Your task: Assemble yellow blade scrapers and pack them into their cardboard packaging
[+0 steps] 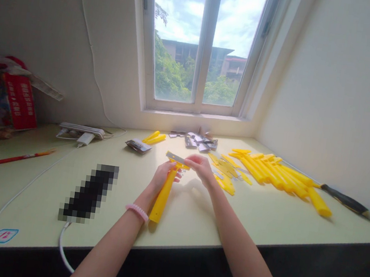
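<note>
yellow plastic sits at the centre of the view: the left hand (162, 176) is clamped around a yellow plastic handle (162, 199), its grip closed near the handle's upper end, with the long body pointing back toward the person above the counter (181, 220). the right hand (202, 168) has its grip pinched together on a flat yellow-and-metal piece (177, 158), holding it by the right end. that piece lies across the top of the handle, and the two seem to touch. a pink beaded band (137, 212) circles the left wrist.

to the right of the hands, a heap of long yellow handles (272, 175) lies on the counter, with a scatter of smaller yellow parts (224, 173) between it and the right hand. a black-handled tool (343, 199) lies beyond the heap, by the wall. ahead, below the window (200, 45), are a pile of grey packets (198, 142), two slim yellow pieces (154, 137) and a single grey packet (138, 145). left of the hands is a pixelated object (89, 192), too blurred to name, with a white cable (61, 242) running over the counter's edge. farther left are a power strip (82, 129), a white charger (85, 139), a red pencil (8, 159) and a red printed box (19, 101).
</note>
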The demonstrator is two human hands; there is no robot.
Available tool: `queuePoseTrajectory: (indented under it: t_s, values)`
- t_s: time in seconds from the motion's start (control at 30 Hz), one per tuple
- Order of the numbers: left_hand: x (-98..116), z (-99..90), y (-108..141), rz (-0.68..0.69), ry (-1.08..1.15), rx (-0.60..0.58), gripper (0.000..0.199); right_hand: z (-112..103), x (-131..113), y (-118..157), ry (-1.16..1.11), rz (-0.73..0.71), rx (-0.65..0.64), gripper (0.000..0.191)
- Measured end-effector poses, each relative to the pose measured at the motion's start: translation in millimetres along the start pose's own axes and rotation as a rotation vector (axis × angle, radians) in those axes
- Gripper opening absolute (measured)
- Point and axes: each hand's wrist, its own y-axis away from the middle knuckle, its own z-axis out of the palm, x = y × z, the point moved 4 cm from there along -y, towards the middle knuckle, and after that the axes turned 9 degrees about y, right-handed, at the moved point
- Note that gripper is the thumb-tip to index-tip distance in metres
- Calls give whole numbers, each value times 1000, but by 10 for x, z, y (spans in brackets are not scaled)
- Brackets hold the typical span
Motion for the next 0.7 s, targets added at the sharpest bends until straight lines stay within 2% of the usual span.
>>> queuePoseTrajectory:
  t_s: [0.3, 0.57, 0.7]
  values:
    - [4, -7, 2, 10, -27, 11, 29, 1, -11, 2, 29, -14, -47, 20]
    - [5, -7, 7, 83, -79, -16, 28, 51, -23, 32, 101, -5, -141, 23]
    - [-4, -3, 0, 84, -94, -11, 27, 30, -17, 19, 55, 9, -55, 22]
